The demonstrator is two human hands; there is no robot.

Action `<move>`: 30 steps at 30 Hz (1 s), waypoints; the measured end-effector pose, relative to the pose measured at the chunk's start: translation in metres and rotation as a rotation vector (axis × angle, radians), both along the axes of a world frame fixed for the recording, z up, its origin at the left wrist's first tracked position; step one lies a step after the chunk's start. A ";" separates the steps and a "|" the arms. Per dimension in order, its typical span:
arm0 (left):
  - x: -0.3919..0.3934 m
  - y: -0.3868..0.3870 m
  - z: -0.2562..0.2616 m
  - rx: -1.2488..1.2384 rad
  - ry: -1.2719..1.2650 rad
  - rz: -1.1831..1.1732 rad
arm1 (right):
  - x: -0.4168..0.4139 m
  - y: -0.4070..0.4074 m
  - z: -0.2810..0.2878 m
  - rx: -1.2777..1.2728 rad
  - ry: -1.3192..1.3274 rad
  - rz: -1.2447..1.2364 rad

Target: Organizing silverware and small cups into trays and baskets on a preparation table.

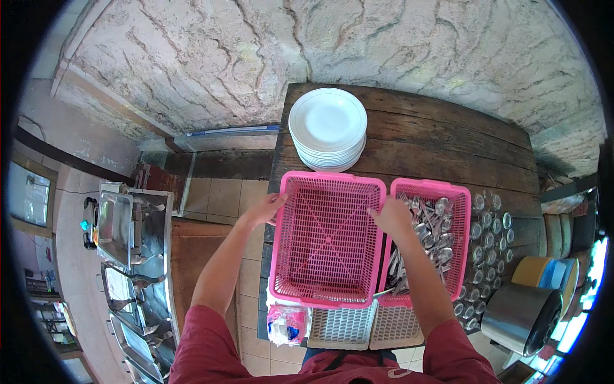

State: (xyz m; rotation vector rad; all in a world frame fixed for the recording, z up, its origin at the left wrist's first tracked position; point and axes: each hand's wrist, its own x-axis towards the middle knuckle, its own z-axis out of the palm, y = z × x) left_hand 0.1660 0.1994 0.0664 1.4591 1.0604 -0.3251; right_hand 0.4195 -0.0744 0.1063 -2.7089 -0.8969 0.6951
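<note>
An empty pink plastic basket (328, 239) with slatted walls lies before me on the dark wooden table. My left hand (266, 209) grips its left rim, fingers partly hidden behind the wall. Across from it, my right hand (389, 217) holds the right rim, thumb over the inside edge. Directly to the right, partly under my right forearm, is a second pink basket (463, 230) full of metal spoons and forks (434, 235). A stack of white plates (328, 120) stands just beyond the first basket.
Rows of glass jars or glasses (488, 240) stand right of the cutlery. Two pale plastic baskets (341, 326) and a plastic packet (288, 326) lie at the near table edge. A metal container (515, 317) is at the lower right, metal serving trays (116, 225) at the left. A rough wall (364, 43) rises behind.
</note>
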 end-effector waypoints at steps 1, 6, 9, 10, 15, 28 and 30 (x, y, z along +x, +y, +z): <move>-0.002 -0.009 -0.005 0.107 -0.084 -0.019 | -0.005 -0.006 -0.003 -0.027 -0.026 0.054; 0.006 -0.006 -0.046 0.585 -0.109 -0.163 | 0.001 -0.025 -0.055 0.213 -0.111 0.022; 0.013 -0.011 -0.036 0.564 -0.055 -0.113 | 0.000 -0.027 -0.056 0.267 -0.140 0.021; 0.011 -0.009 -0.036 0.554 -0.056 -0.105 | -0.007 -0.025 -0.049 0.272 -0.139 0.022; 0.016 -0.017 -0.032 0.680 -0.085 -0.126 | -0.031 -0.049 -0.035 0.269 -0.182 -0.040; 0.025 -0.158 0.045 1.186 -0.503 -0.257 | -0.100 -0.236 -0.016 0.453 -0.186 -0.250; 0.022 -0.229 0.060 1.030 -0.621 -0.414 | -0.102 -0.285 -0.017 0.384 -0.214 -0.302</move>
